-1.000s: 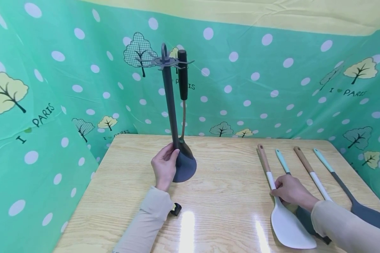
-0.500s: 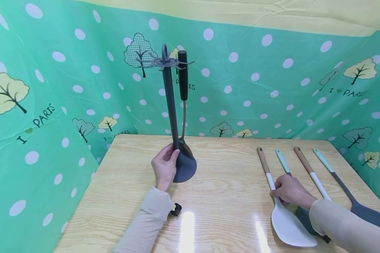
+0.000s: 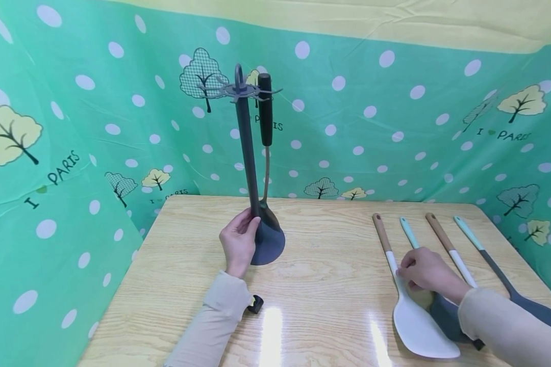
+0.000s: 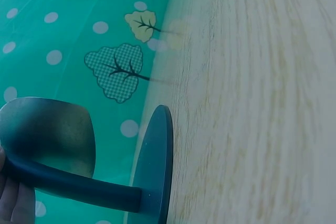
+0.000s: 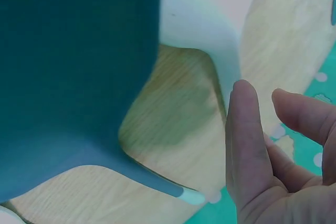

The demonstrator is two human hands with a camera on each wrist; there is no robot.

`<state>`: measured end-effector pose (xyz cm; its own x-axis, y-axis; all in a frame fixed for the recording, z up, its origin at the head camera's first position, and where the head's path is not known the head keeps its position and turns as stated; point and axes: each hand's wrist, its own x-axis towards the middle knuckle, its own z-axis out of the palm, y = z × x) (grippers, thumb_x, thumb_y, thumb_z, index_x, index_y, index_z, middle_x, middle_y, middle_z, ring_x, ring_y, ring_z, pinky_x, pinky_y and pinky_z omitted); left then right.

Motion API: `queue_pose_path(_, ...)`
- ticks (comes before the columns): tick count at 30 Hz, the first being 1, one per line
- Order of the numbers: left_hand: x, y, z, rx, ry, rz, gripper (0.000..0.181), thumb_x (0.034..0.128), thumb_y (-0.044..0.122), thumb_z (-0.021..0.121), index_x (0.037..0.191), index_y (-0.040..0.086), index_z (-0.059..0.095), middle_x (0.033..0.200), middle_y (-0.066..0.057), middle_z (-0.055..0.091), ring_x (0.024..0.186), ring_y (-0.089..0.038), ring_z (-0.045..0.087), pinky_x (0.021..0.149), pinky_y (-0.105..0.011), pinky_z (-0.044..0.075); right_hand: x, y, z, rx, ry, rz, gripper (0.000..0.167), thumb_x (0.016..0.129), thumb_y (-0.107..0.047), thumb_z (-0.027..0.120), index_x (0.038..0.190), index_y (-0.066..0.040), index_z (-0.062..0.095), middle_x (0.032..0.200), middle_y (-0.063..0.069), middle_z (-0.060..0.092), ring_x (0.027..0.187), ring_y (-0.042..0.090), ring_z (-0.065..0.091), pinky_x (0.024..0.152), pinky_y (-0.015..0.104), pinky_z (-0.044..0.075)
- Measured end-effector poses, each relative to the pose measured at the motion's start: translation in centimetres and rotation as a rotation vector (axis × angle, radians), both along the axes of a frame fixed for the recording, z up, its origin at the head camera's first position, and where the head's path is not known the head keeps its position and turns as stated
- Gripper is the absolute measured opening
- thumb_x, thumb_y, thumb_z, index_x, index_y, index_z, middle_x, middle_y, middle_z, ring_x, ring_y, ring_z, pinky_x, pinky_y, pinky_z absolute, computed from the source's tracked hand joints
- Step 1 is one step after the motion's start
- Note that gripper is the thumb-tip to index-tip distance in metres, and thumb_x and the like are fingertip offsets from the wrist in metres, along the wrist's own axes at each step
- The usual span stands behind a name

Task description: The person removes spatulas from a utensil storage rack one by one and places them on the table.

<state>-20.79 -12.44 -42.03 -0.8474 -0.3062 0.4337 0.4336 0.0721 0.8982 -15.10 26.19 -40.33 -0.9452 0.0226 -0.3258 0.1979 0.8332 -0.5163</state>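
A dark utensil stand (image 3: 247, 148) with a ring of hooks stands upright on a round base. My left hand (image 3: 238, 239) grips its pole low down, just above the base. From one hook hangs a turner (image 3: 266, 114) with a black handle; its broad dark head (image 4: 58, 135) shows beside the pole in the left wrist view. My right hand (image 3: 424, 270) is over a white turner (image 3: 420, 326) with a brown handle. Its fingertips (image 5: 244, 90) are parted with nothing between them, alongside the white turner's shaft. A dark turner (image 5: 79, 77) with a mint handle lies partly under the hand.
To the right lie another turner with a brown handle (image 3: 440, 232) and white shaft, and a dark one with a mint handle (image 3: 469, 232). A green patterned cloth (image 3: 330, 127) hangs behind the wooden table (image 3: 321, 265). The right sleeve hides parts of the utensils.
My right hand has let go of the white turner's shaft and risen slightly to the right; before that the turner shifted a little on the table. The left hand stays on the stand.
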Motion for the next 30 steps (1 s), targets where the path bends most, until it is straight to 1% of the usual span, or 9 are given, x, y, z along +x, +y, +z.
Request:
queue_pose_path(7, 0.0, 0.0, 0.1, -0.006, -0.009, 0.008, 0.028, 0.0845, -0.004, 0.069, 0.112, -0.005, 0.067, 0.102, -0.022, 0.069, 0.092, -0.034, 0.068, 0.080, -0.033, 0.056, 0.1, -0.3, 0.8, -0.032, 0.013, -0.008, 0.014, 0.088, -0.010, 0.067, 0.089, 0.002, 0.060, 0.074, 0.009, 0.061, 0.062, 0.018, 0.060, 0.056, 0.034, 0.055)
queue_pose_path(11, 0.0, 0.0, 0.1, -0.008, -0.017, 0.010, 0.028, 0.0847, -0.003, 0.069, 0.112, -0.005, 0.067, 0.102, -0.022, 0.069, 0.092, -0.033, 0.068, 0.080, -0.032, 0.056, 0.1, -0.4, 0.9, -0.052, 0.013, -0.011, 0.016, 0.088, -0.011, 0.066, 0.092, 0.004, 0.061, 0.080, 0.010, 0.061, 0.066, 0.019, 0.061, 0.059, 0.035, 0.057)
queue_pose_path(16, 0.0, 0.0, 0.1, -0.009, -0.021, 0.005, 0.028, 0.0849, -0.003, 0.069, 0.113, -0.004, 0.067, 0.103, -0.021, 0.069, 0.092, -0.033, 0.068, 0.081, -0.032, 0.056, 0.2, -0.6, 1.0, -0.099, 0.019, -0.027, 0.014, 0.089, -0.011, 0.065, 0.093, 0.002, 0.061, 0.081, 0.010, 0.061, 0.067, 0.018, 0.062, 0.061, 0.034, 0.057)
queue_pose_path(20, 0.1, 0.0, 0.1, -0.010, -0.014, 0.004, 0.028, 0.0848, -0.002, 0.069, 0.113, -0.005, 0.067, 0.103, -0.021, 0.069, 0.092, -0.033, 0.068, 0.081, -0.034, 0.056, 0.2, -0.9, 1.5, -0.115, 0.043, -0.023, 0.016, 0.090, -0.012, 0.066, 0.095, 0.002, 0.061, 0.081, 0.010, 0.061, 0.067, 0.018, 0.063, 0.061, 0.034, 0.057)
queue_pose_path(25, 0.1, 0.0, 0.2, -0.009, -0.013, 0.010, 0.028, 0.0849, -0.002, 0.070, 0.112, -0.004, 0.068, 0.102, -0.021, 0.069, 0.092, -0.033, 0.068, 0.081, -0.035, 0.056, -0.2, -1.5, 2.2, -0.158, 0.099, 0.013, 0.024, 0.091, -0.016, 0.065, 0.102, 0.005, 0.060, 0.086, 0.012, 0.061, 0.070, 0.019, 0.062, 0.063, 0.033, 0.058)
queue_pose_path(30, 0.1, 0.1, 0.2, -0.005, -0.014, 0.010, 0.028, 0.0848, -0.002, 0.069, 0.112, -0.005, 0.068, 0.102, -0.022, 0.069, 0.092, -0.032, 0.068, 0.081, -0.034, 0.056, -0.6, -2.1, 2.6, -0.181, 0.136, 0.014, 0.026, 0.093, -0.017, 0.063, 0.107, 0.005, 0.060, 0.089, 0.013, 0.063, 0.072, 0.021, 0.064, 0.065, 0.034, 0.058)
